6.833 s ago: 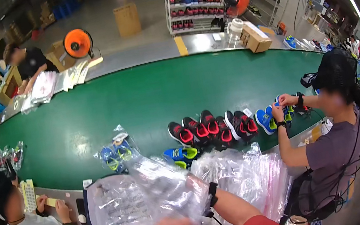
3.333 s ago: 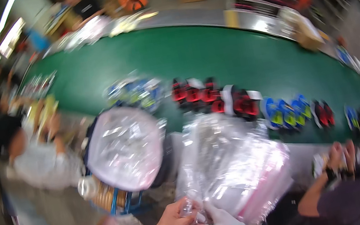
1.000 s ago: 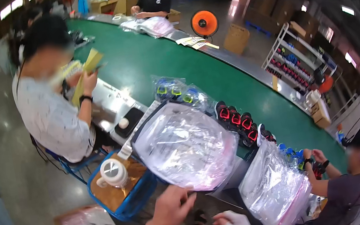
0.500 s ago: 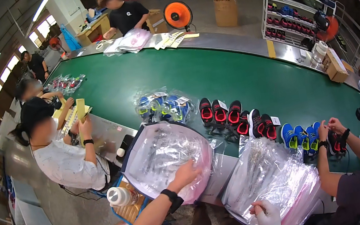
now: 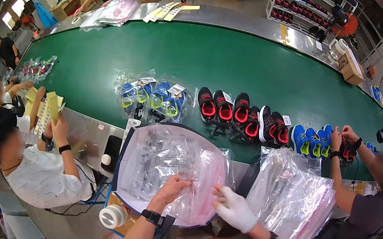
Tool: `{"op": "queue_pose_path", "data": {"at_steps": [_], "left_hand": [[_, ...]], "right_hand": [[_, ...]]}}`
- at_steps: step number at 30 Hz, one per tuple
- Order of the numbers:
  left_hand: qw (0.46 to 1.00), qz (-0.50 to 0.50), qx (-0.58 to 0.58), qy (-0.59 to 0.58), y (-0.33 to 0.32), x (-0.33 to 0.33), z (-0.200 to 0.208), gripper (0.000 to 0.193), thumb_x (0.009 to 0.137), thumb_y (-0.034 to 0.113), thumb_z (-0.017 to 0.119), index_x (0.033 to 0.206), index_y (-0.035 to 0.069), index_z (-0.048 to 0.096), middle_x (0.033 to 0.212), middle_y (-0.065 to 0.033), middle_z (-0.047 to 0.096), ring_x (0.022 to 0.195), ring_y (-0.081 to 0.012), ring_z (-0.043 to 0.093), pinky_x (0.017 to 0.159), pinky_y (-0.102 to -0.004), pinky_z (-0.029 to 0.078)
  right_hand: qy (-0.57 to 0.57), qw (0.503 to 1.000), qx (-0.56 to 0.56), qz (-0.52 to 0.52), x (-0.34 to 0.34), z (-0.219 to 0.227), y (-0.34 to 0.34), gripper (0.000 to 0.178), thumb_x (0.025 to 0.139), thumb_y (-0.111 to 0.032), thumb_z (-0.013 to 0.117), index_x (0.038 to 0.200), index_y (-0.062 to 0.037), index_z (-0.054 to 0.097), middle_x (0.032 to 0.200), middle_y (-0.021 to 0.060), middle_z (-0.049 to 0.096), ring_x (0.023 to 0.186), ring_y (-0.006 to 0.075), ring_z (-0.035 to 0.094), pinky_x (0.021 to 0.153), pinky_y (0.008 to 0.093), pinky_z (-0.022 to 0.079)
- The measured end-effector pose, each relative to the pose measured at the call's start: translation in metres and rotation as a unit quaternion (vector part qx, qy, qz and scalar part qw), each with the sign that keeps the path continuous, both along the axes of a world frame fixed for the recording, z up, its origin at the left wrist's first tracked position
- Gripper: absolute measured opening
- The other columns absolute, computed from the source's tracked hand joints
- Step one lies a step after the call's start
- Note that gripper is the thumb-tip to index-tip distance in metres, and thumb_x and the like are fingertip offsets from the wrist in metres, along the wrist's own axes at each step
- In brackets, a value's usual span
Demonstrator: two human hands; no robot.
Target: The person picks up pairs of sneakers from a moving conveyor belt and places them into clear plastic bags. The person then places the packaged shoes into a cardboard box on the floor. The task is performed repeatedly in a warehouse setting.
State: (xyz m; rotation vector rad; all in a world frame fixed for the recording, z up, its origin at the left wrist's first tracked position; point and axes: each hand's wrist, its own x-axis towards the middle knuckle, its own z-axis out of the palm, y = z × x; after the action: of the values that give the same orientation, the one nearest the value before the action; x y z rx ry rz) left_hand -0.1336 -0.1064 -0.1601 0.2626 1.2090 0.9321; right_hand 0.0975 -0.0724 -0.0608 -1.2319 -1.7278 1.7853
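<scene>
In front of me a dark-rimmed bin (image 5: 118,174) with a pale lining holds a heap of clear, pink-tinted plastic bags (image 5: 156,150). My left hand (image 5: 174,189), bare with a dark wrist strap, reaches over it, its fingertips pinched on the film of a bag. At the bin's right edge is my right hand (image 5: 234,209) in a white glove, fingers slightly apart and apparently holding nothing. To its right lies a thick stack of clear plastic bags (image 5: 290,194). Beyond the bin, blue-and-green shoes (image 5: 160,99) sit in clear bags on the green belt.
Black-and-red shoes (image 5: 241,111) and unbagged blue shoes (image 5: 312,142) line the near side of the green belt (image 5: 129,49). A co-worker (image 5: 32,166) at left handles yellow-and-white sheets; another (image 5: 375,190) at right handles shoes. A white-lidded jar (image 5: 113,216) stands left of the bin.
My gloved right hand has moved up and left from the bag stack to the bin's edge. My left hand has drawn back slightly, its fingers now pinched on film. The view has shifted.
</scene>
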Motion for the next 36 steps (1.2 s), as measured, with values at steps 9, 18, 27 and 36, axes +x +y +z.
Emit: {"op": "queue_pose_path", "data": {"at_steps": [9,18,27,36], "left_hand": [[0.958,-0.070,0.124,0.250,0.000,0.026,0.046,0.027,0.081,0.008,0.063,0.105,0.001,0.056,0.091,-0.0043,0.062,0.080,-0.0091,0.057,0.068,-0.0221,0.046],[0.950,0.249,0.053,0.183,0.001,0.054,0.078,0.017,0.078,-0.001,0.054,0.095,-0.001,0.057,0.085,-0.0075,0.061,0.074,-0.0153,0.060,0.064,-0.0292,0.049],[0.928,0.316,0.102,0.167,0.006,0.080,0.131,0.021,0.084,0.005,0.042,0.099,-0.002,0.055,0.086,-0.0073,0.060,0.071,-0.0146,0.058,0.066,-0.0293,0.050],[0.938,0.278,0.153,0.137,-0.008,0.068,0.186,0.035,0.095,0.033,0.050,0.103,0.000,0.057,0.095,-0.0118,0.063,0.073,-0.0168,0.064,0.065,-0.0301,0.053]], "right_hand": [[-0.187,0.968,0.151,0.069,-0.055,-0.042,0.011,0.044,0.078,-0.019,0.060,0.116,-0.0022,0.046,0.098,0.0249,0.058,0.082,0.0420,0.059,0.072,0.0471,0.048],[-0.055,0.942,0.308,0.120,-0.035,-0.002,0.020,0.045,0.080,-0.016,0.060,0.122,-0.0038,0.047,0.097,0.0151,0.060,0.083,0.0318,0.061,0.071,0.0391,0.051],[0.102,0.993,0.021,0.061,-0.021,0.009,0.022,0.064,0.083,-0.033,0.065,0.129,-0.0003,0.035,0.100,0.0177,0.062,0.088,0.0218,0.061,0.079,0.0363,0.049],[0.020,0.989,0.128,-0.078,0.047,0.014,0.063,0.022,0.084,-0.020,0.060,0.095,-0.0022,0.055,0.068,0.0132,0.060,0.063,0.0244,0.061,0.061,0.0327,0.048]]}}
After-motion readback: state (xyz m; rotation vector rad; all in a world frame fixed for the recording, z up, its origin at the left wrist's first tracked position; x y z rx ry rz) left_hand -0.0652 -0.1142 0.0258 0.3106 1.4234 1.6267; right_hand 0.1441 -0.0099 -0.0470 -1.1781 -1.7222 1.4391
